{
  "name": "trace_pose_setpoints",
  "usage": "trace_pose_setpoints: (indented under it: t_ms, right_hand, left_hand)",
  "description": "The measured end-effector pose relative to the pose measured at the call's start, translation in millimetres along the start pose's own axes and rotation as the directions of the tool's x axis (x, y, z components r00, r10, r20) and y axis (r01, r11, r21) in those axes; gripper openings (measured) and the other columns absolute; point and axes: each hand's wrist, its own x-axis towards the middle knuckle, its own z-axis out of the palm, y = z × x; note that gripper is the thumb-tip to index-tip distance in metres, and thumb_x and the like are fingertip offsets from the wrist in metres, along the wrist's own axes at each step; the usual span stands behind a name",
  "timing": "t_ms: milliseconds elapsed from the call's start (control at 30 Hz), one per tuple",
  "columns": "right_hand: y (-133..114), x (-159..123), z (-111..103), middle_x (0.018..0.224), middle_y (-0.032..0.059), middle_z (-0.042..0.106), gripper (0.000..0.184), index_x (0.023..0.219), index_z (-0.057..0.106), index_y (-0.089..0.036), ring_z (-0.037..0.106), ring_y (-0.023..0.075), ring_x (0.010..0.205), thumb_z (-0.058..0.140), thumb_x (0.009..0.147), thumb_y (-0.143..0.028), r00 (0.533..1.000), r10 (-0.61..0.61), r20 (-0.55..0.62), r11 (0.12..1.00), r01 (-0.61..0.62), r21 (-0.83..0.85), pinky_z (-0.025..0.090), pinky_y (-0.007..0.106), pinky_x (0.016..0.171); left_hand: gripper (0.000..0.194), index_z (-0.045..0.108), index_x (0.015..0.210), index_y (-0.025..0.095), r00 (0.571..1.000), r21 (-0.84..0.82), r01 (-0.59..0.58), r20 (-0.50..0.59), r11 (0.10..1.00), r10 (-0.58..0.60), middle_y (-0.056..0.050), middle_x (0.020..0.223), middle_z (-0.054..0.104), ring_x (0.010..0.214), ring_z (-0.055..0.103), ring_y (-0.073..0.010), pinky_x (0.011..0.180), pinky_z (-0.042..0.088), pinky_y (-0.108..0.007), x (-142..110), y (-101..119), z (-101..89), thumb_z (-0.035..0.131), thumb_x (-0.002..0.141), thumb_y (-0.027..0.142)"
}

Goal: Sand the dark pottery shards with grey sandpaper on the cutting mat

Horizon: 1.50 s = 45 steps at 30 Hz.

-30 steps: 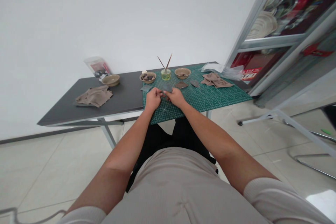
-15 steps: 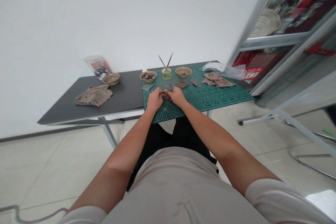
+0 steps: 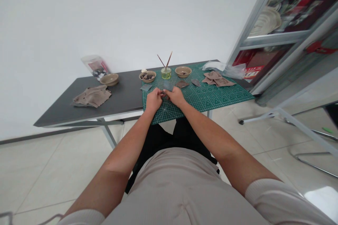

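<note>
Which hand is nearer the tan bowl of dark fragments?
The left hand is nearer: it is in front of the tan bowl of dark fragments, slightly to its right, not touching it. The right hand is farther along to the right.

A green cutting mat (image 3: 211, 100) printed with pale grid lines.

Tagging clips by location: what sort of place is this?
Likely a craft workroom, perhaps for pottery: a cutting mat on the table, brushes in a glass jar, small ceramic bowls, and a glass cabinet holding plates.
</note>
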Motion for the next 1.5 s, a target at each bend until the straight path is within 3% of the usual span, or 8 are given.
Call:
trace_pose_setpoints:
  t_ms: [167, 400, 567, 733, 833, 1033, 1233, 1500]
  right_hand:
    - [0.3, -1.7, -4.4, 0.060, 0.0014, 0.064, 0.039, 0.076, 0.065, -0.017, 0.057, 0.0147, 0.052, 0.067, 0.081, -0.056, 0.994, -0.053, 0.101, 0.998, 0.049, 0.038, 0.043, 0.026, 0.053]
    - [-1.7, -2.8, -2.0, 0.064, 0.0021, 0.067, 0.026, 0.075, 0.064, -0.017, 0.056, 0.0137, 0.051, 0.060, 0.085, -0.040, 0.999, -0.031, 0.024, 1.000, 0.031, 0.004, 0.045, 0.027, 0.057]
    - [-2.7, -3.6, -4.6, 0.056, -0.0012, 0.060, 0.024, 0.073, 0.063, -0.018, 0.055, 0.0145, 0.052, 0.065, 0.083, -0.040, 0.995, -0.073, 0.070, 0.997, 0.075, -0.028, 0.044, 0.027, 0.058]
    - [0.8, -1.7, -0.4, 0.059, 0.0004, 0.064, 0.023, 0.074, 0.062, -0.019, 0.056, 0.0148, 0.053, 0.062, 0.085, -0.039, 0.998, -0.040, -0.056, 0.999, 0.039, -0.015, 0.045, 0.027, 0.058]
    - [1.5, 0.8, 2.0, 0.067, 0.0030, 0.070, 0.025, 0.080, 0.063, -0.019, 0.057, 0.0145, 0.054, 0.063, 0.085, -0.043, 0.992, 0.037, -0.123, 0.995, -0.025, 0.096, 0.046, 0.026, 0.055]
    - [-0.6, 0.8, -3.7, 0.077, 0.0036, 0.071, 0.036, 0.085, 0.064, -0.017, 0.063, 0.0144, 0.060, 0.074, 0.074, -0.049, 0.989, 0.137, -0.059, 0.912, -0.103, 0.397, 0.047, 0.025, 0.053]
    - [-4.0, -3.3, -8.7, 0.070, 0.0009, 0.067, 0.043, 0.081, 0.066, -0.015, 0.059, 0.0131, 0.061, 0.084, 0.060, -0.047, 0.997, 0.055, 0.052, 0.904, -0.071, 0.421, 0.048, 0.025, 0.057]
    - [-7.7, -4.2, -9.7, 0.072, 0.0008, 0.068, 0.050, 0.086, 0.063, -0.017, 0.059, 0.0126, 0.062, 0.082, 0.062, -0.056, 0.994, 0.057, 0.097, 0.902, -0.093, 0.421, 0.046, 0.024, 0.056]
  left_hand:
    - [0.012, 0.058, 0.079, 0.022, 0.996, -0.084, 0.074, -0.036, 0.994, -0.078, -0.003, 0.081, 0.072, 0.077, 0.066, -0.0191, 0.074, 0.046, -0.030, 1.5, -4.5, 2.6, 0.056, 0.082, 0.010]
    - [0.015, 0.055, 0.077, 0.023, 1.000, 0.018, 0.014, 0.019, 1.000, -0.014, -0.003, 0.079, 0.071, 0.079, 0.065, -0.0203, 0.074, 0.046, -0.031, -0.5, 0.2, -1.1, 0.055, 0.082, 0.010]
    - [0.013, 0.054, 0.079, 0.023, 0.996, -0.095, 0.083, -0.015, 0.992, -0.085, -0.003, 0.082, 0.072, 0.081, 0.067, -0.0192, 0.075, 0.048, -0.030, 1.7, -3.3, 1.8, 0.055, 0.083, 0.011]
    - [0.014, 0.054, 0.080, 0.022, 0.999, -0.147, 0.044, 0.019, 0.988, -0.042, -0.002, 0.080, 0.070, 0.079, 0.066, -0.0180, 0.075, 0.049, -0.029, 2.0, -4.6, 3.1, 0.053, 0.082, 0.008]
    - [0.013, 0.056, 0.083, 0.022, 0.998, -0.189, 0.054, -0.007, 0.980, -0.057, -0.001, 0.079, 0.069, 0.075, 0.064, -0.0164, 0.075, 0.050, -0.029, 1.7, -1.0, -0.6, 0.053, 0.083, 0.009]
    - [0.004, 0.057, 0.083, 0.021, 0.992, -0.275, 0.047, -0.098, 0.960, -0.076, 0.000, 0.080, 0.064, 0.069, 0.056, -0.0130, 0.071, 0.049, -0.025, 4.2, 2.2, -6.7, 0.061, 0.082, 0.021]
    - [0.015, 0.062, 0.091, 0.019, 0.996, -0.418, 0.072, -0.015, 0.906, -0.087, 0.002, 0.073, 0.063, 0.067, 0.059, -0.0113, 0.068, 0.049, -0.023, 6.5, -2.1, -2.5, 0.063, 0.076, 0.019]
    - [0.013, 0.068, 0.088, 0.018, 0.997, -0.433, 0.079, 0.059, 0.898, -0.060, -0.001, 0.079, 0.071, 0.074, 0.066, -0.0143, 0.073, 0.053, -0.027, 6.9, -4.5, -3.9, 0.065, 0.075, 0.022]
